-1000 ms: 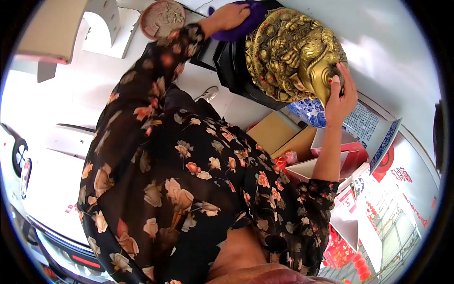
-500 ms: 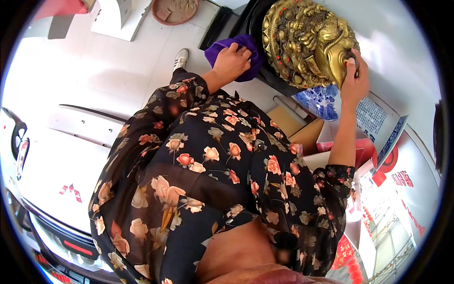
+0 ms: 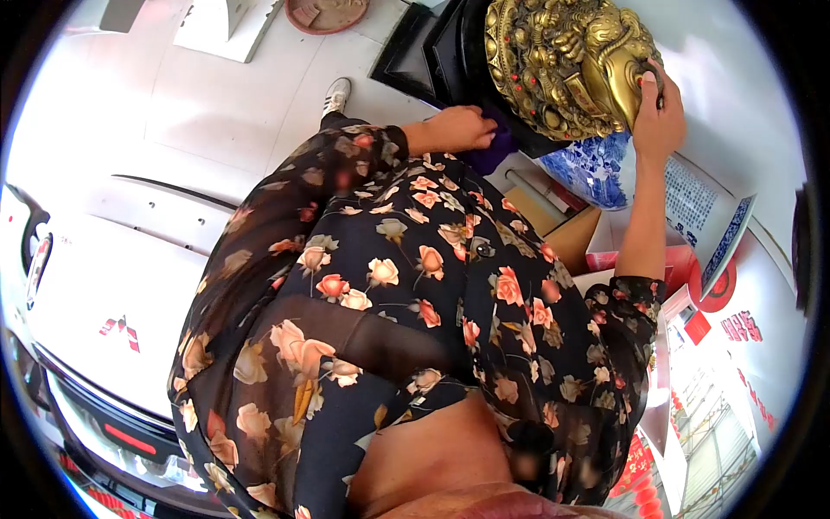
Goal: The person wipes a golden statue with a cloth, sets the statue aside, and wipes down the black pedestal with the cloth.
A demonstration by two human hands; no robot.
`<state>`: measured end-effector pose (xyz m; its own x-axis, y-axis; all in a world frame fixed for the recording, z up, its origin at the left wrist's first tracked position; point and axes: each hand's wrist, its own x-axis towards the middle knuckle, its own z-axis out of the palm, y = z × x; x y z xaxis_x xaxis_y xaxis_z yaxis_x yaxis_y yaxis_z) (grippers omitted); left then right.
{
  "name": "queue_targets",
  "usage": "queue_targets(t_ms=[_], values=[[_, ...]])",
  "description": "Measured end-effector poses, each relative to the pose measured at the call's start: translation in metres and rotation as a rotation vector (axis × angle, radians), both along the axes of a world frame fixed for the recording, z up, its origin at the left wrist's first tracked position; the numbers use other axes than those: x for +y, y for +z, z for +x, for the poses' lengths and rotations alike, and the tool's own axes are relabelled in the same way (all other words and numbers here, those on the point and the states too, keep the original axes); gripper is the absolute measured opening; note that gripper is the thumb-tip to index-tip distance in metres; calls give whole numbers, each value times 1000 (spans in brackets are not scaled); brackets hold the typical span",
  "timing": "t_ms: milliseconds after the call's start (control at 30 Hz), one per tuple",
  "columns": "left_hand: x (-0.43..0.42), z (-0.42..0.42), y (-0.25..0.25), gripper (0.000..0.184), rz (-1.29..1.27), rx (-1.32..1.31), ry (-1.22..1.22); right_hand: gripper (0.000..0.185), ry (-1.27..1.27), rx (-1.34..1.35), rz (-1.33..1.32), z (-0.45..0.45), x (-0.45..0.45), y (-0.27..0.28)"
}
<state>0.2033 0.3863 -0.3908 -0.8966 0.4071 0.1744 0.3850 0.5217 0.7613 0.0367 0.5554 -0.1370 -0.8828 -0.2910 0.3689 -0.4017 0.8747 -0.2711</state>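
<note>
– Biggest first: what sort of room?

– Pale tiled floor (image 3: 216, 95) with thin joints across the upper left, bright and glossy; smooth white wall (image 3: 739, 104) on the right. Along the left, a white car (image 3: 104, 268) with a red badge.

– And for carrying things?

– A black stand (image 3: 413, 54), angular and stepped, with sharp corners towards the tiles. At its right edge, a densely moulded gold statue (image 3: 558, 73) with red studs, head pointing away from the stand.

– Below that edge?

– A blue-and-white vase (image 3: 596, 173), then open boxes (image 3: 577, 245). Contact between vase and statue: impossible to tell.

– Smaller still?

– Beyond the stand's upper left corner, a reddish-brown dish (image 3: 328, 17) on the floor; nearer, a striped shoe (image 3: 336, 93).

– Now the hands?

– Right hand (image 3: 660, 117) clasped around the statue's head, thumb beside a red eye. Left hand (image 3: 460, 128) curled closed at the stand's lower edge, on a bunched purple cloth (image 3: 494, 154), partly hidden.
</note>
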Motion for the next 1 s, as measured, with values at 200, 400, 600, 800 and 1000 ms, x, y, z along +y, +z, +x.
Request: queue_targets(t_ms=[200, 400, 600, 800, 1000], values=[[-35, -2, 25, 34, 61, 343, 537, 36, -4, 6, 2, -6, 12, -4], [-48, -47, 13, 33, -432, 240, 553, 38, 23, 68, 29, -7, 11, -5], [-72, -73, 22, 24, -491, 322, 523, 41, -47, 76, 41, 2, 4, -6], [-25, -9, 15, 20, -405, 208, 222, 39, -14, 49, 23, 4, 3, -3], [-23, -1, 8, 29, -345, 267, 290, 35, 39, 41, 10, 4, 1, 1]])
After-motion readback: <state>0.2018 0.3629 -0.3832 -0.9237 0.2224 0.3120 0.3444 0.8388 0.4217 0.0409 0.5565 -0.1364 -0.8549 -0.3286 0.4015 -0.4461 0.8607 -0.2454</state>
